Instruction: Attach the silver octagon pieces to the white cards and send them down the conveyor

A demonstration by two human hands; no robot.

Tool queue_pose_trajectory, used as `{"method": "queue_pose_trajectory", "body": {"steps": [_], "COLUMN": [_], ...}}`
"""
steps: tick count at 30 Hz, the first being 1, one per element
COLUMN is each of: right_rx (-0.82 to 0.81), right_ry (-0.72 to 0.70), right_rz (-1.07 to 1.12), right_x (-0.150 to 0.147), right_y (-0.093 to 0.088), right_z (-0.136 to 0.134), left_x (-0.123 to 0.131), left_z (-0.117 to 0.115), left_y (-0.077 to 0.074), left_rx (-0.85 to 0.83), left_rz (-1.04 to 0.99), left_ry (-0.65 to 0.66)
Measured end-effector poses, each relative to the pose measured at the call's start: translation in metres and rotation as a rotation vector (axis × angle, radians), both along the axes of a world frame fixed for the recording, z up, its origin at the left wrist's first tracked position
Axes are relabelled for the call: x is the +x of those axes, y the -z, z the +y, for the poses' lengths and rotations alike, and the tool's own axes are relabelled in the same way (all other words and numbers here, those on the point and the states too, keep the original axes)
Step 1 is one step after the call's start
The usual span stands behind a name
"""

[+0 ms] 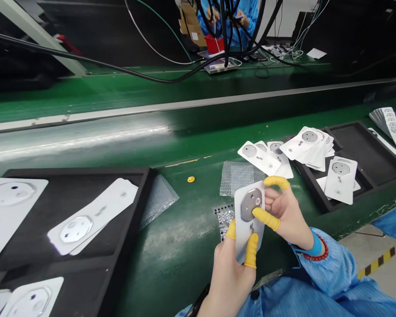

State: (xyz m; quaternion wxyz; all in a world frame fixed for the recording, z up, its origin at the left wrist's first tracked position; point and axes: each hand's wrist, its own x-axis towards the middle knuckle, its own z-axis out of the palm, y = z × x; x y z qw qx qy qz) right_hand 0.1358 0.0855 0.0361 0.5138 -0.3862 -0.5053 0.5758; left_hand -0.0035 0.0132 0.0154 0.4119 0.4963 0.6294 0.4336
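1. White card (247,224), smooth, rounded corners, held up btwn both hands, just above green conveyor belt (185,259). Grey octagonal metal plate (251,204) sits on its upper part, w/ round holes; small dark mark below it.
2. L hand (229,281): closed on card's lower part, fingers behind, yellow finger cots (251,250) on fingertips.
3. R hand (285,215): gripping card's right edge, thumb & index w/ cots, other fingers curled. Blue band (313,246) & red bead bracelet (317,253) on wrist; blue smock sleeve (320,273).
4. Under hands: perforated dotted sheet (223,220); clear bubble wrap (237,178) behind it; small yellow disc (191,179) on belt.
5. R side: black tray (312,193) holds similar cards, some loose; stack of cards (308,143) on its edge; fanned cards (391,127) far R.
6. L side: black foam-lined tray (145,198) holds larger white cards w/ shiny plates; more bubble wrap (160,200) by its corner.
7. Far side, past 2nd belt: co-worker in blue (211,17), hanging black cables (226,39), power strip (221,66).
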Motion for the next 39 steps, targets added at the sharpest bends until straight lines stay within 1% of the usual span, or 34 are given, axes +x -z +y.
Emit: {"method": "queue_pose_trajectory", "body": {"steps": [2, 4, 6, 9, 12, 15, 19, 22, 26, 30, 34, 39], "right_rx": [-0.082, -0.082, -0.072, -0.100, -0.129, -0.133, -0.155, -0.187, -0.183, -0.159, -0.160, -0.168], "right_ry": [-0.042, -0.001, 0.032, 0.004, -0.035, -0.063, -0.118, -0.127, -0.101, -0.097, -0.091, -0.108], "right_rz": [0.025, 0.018, 0.010, 0.013, 0.013, 0.019, 0.061, 0.073, 0.053, 0.024, 0.006, 0.014], "right_x": [0.000, -0.001, -0.002, -0.003, -0.002, 0.000, 0.000, -0.001, -0.002, -0.002, -0.002, -0.001], "right_y": [-0.001, -0.001, -0.002, -0.005, -0.009, -0.013, -0.014, -0.014, -0.013, -0.013, -0.014, -0.014], "right_z": [0.000, -0.001, -0.003, -0.007, -0.009, -0.011, -0.012, -0.012, -0.011, -0.011, -0.011, -0.012], "left_x": [0.000, -0.001, -0.005, -0.011, -0.013, -0.012, -0.009, -0.008, -0.007, -0.007, -0.006, -0.005], "left_z": [0.001, 0.006, 0.014, 0.025, 0.030, 0.030, 0.032, 0.034, 0.035, 0.035, 0.035, 0.037], "left_y": [-0.002, -0.009, -0.016, -0.019, -0.013, -0.009, -0.017, -0.023, -0.021, -0.017, -0.023, -0.030], "left_rx": [-0.034, -0.063, -0.077, -0.047, -0.013, 0.063, 0.117, 0.156, 0.165, 0.212, 0.201, 0.323], "left_rz": [-0.060, -0.147, -0.232, -0.262, -0.223, -0.214, -0.208, -0.198, -0.192, -0.119, -0.056, -0.004], "left_ry": [0.036, 0.074, 0.140, 0.183, 0.157, 0.120, 0.053, 0.007, 0.027, -0.009, -0.019, 0.007]}}
